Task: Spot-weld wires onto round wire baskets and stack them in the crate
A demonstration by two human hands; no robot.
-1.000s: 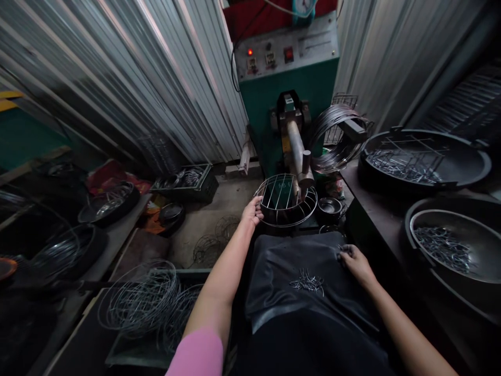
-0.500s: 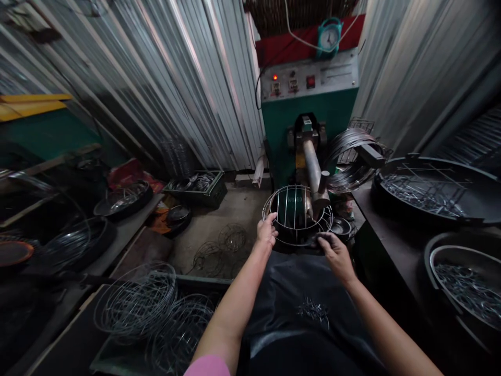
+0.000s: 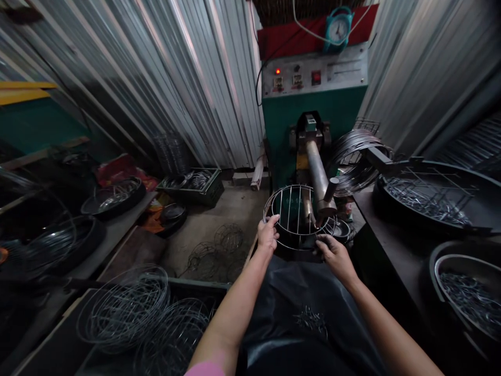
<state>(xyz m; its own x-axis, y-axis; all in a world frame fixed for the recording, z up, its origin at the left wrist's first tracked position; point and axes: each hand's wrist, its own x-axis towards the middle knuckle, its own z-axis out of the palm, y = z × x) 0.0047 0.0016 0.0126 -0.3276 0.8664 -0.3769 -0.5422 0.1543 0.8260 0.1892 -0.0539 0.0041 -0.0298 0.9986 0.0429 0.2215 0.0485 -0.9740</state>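
A round wire basket [image 3: 290, 213], made of two hoops and parallel cross wires, is held in front of the spot welder's arm [image 3: 319, 169]. My left hand [image 3: 268, 233] is closed on the basket's left side, thumb over the rim. At its near right side, my right hand [image 3: 329, 248] has its fingers pinched together against the lower hoop; whether a small wire piece is also between them is hidden. The basket's right rim lies close to the copper electrode tip [image 3: 316, 224]. Small bent wire pieces [image 3: 311, 319] rest on the dark apron [image 3: 284, 292] over my lap.
The green welding machine [image 3: 279, 122] stands ahead, its red lamp lit. To the right are a wire coil [image 3: 358, 146] and a black pan [image 3: 479, 183] of wire parts. Wire hoops [image 3: 129, 308] pile up at lower left; a green crate [image 3: 211, 193] sits on the floor behind.
My view has shifted slightly. The basket's cross wires and hoops sit at a slightly different angle, and my right hand has moved slightly lower along the rim. My left hand keeps its grip.
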